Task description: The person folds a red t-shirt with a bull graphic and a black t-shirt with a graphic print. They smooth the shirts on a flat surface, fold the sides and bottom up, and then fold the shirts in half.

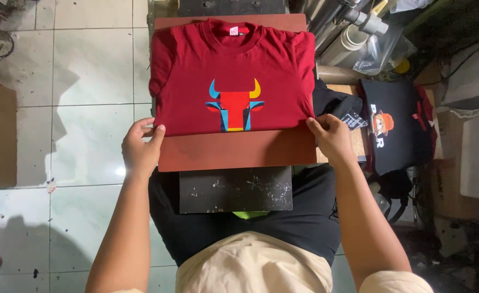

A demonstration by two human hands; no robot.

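- Our left hand [140, 146] pinches the lower left corner of the red T-shirt [234, 65]: thumb on top of the cloth, fingers curled under the hem edge. The grip is narrow, closed on fabric.
- Our right hand [331, 137] does the same at the lower right corner, thumb over the hem, fingers tucked beneath. Also a narrow grip on cloth.
- The shirt lies straight ahead of both hands, running away from us: hem nearest, collar farthest. Its long axis goes from hem to collar; the hem line runs crosswise between our two grips. Both hands sit about equally near, one at each end of that line.
- The shirt is soft knit cotton by the look, flat and smooth, sleeves folded in at the sides, with a flat printed bull's head [234, 106] in red, blue and yellow on the chest.
- Under it is a reddish-brown board [234, 153], rigid, matte, rectangular; a bare strip shows between the hem and us.
- Below the board is a black plate [236, 189], scuffed with pale flecks.
- To the right, a dark T-shirt [394, 122] with a small cartoon print lies over a cluttered tabletop [358, 142], with rolls in plastic wrap [358, 40] beyond.
- To the left, a pale tiled floor [87, 108], glossy and a little stained.
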